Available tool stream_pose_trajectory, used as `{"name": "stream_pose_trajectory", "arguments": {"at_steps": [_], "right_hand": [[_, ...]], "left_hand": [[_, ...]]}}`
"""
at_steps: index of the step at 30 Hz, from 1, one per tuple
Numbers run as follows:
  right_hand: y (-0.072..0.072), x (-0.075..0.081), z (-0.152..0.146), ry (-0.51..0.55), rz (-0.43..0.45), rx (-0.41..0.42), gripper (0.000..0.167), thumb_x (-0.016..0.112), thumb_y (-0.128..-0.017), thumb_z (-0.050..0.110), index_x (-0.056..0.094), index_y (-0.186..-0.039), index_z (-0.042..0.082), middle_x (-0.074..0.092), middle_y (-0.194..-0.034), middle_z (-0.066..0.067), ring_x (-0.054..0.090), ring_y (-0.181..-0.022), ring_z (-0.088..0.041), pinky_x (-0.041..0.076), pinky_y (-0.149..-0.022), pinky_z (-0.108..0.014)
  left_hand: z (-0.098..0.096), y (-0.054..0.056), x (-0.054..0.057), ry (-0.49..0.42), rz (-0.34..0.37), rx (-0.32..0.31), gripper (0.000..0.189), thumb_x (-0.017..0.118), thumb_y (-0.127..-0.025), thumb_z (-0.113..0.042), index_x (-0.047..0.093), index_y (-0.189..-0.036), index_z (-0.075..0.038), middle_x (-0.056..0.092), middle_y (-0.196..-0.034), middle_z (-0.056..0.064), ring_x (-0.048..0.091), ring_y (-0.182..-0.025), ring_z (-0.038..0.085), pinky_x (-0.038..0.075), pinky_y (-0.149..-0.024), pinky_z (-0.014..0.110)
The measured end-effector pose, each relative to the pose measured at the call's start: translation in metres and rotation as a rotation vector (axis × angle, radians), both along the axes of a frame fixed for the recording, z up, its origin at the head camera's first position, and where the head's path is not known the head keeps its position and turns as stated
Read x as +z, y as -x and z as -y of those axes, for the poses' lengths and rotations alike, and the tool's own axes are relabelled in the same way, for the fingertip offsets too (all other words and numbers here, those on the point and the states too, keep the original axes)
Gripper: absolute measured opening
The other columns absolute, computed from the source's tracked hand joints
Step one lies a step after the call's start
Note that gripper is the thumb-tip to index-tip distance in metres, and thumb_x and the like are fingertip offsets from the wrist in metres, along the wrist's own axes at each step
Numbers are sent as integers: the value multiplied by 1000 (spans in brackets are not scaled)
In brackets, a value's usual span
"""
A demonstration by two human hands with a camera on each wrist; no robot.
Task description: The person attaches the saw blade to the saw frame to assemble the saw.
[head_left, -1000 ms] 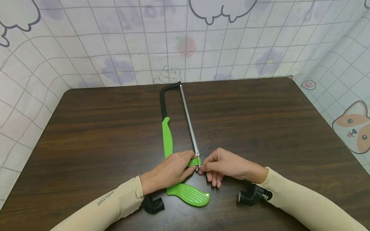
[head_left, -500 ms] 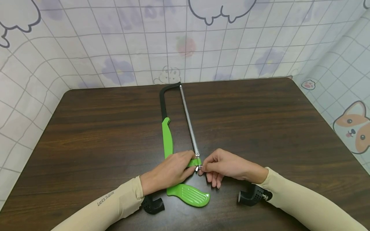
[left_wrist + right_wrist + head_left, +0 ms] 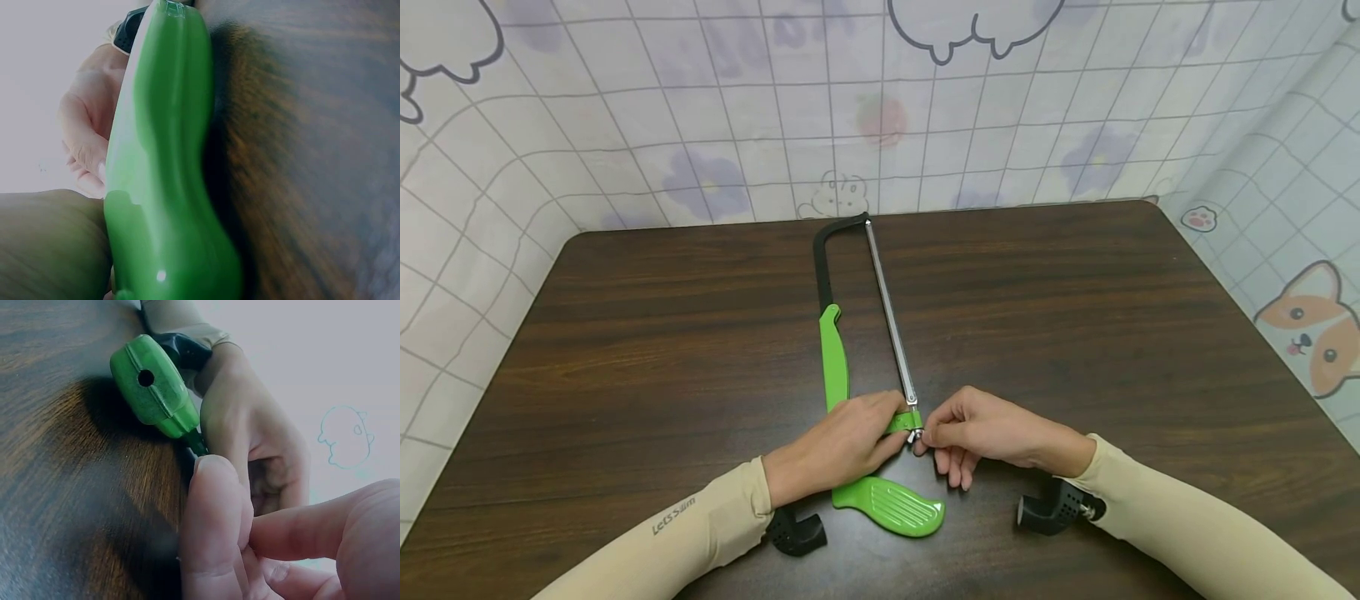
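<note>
A hacksaw (image 3: 834, 358) lies on the table, its black front frame pointing away and its bright metal blade (image 3: 891, 321) on the right. My left hand (image 3: 842, 442) grips the green frame by the blade's near mount. At that mount, my right hand (image 3: 988, 429) pinches a small metal wing nut (image 3: 913, 437) between thumb and forefinger, other fingers loosely bent. The ridged green handle (image 3: 895, 507) sticks out below my left hand and fills much of the left wrist view. The right wrist view shows its holed end (image 3: 150, 387); there my right fingers (image 3: 215, 531) hide the nut.
Dark wood-grain table (image 3: 1075, 317) surrounds the saw. A patterned, gridded cloth wall (image 3: 1000, 125) rises behind it and at both sides. Black wrist camera mounts (image 3: 1051, 507) hang under both beige sleeves, close to the tabletop.
The wing nut shows at a slightly different angle than a second ago, under my right fingertips. My left hand and the hacksaw stay in place.
</note>
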State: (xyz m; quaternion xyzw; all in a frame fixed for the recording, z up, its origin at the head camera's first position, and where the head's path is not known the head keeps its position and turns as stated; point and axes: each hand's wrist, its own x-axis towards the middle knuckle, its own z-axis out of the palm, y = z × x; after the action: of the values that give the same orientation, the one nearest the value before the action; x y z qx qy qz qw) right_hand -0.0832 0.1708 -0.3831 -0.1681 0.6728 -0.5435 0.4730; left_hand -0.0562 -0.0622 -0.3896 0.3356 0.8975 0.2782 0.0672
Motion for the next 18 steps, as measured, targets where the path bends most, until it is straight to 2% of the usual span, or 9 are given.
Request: {"name": "stream_pose_trajectory", "arguments": {"at_steps": [4, 7, 11, 18], "right_hand": [[0, 1, 1, -31, -9, -19, 30, 52, -106, 13, 73, -108, -8, 66, -69, -2, 65, -54, -7, 56, -52, -24], [0, 3, 2, -73, -55, -27, 27, 56, -103, 15, 75, -101, -5, 66, -68, -2, 65, -52, -8, 56, -51, -25], [0, 7, 2, -138, -163, -18, 28, 62, -101, 21, 75, -88, 1, 65, -65, -2, 64, -49, -11, 57, -50, -29], [0, 9, 1, -247, -362, -10, 34, 68, -99, 32, 70, -74, 8, 63, -58, 0, 62, -47, -14, 57, -49, -38]], "left_hand": [[0, 0, -1, -5, -3, -1, 9, 61, -104, -17, 62, -107, -9, 61, -86, -2, 51, -73, 6, 47, -66, 20], [0, 0, -2, -9, -6, -4, 9, 61, -104, -17, 62, -107, -9, 61, -86, -2, 50, -73, 5, 46, -66, 19], [0, 0, -1, -8, -11, -6, 9, 61, -104, -17, 62, -106, -9, 58, -84, -3, 49, -72, 6, 45, -66, 19], [0, 1, -2, 1, -29, -9, 9, 61, -104, -17, 61, -107, -9, 54, -82, -4, 48, -73, 7, 44, -66, 20]]}}
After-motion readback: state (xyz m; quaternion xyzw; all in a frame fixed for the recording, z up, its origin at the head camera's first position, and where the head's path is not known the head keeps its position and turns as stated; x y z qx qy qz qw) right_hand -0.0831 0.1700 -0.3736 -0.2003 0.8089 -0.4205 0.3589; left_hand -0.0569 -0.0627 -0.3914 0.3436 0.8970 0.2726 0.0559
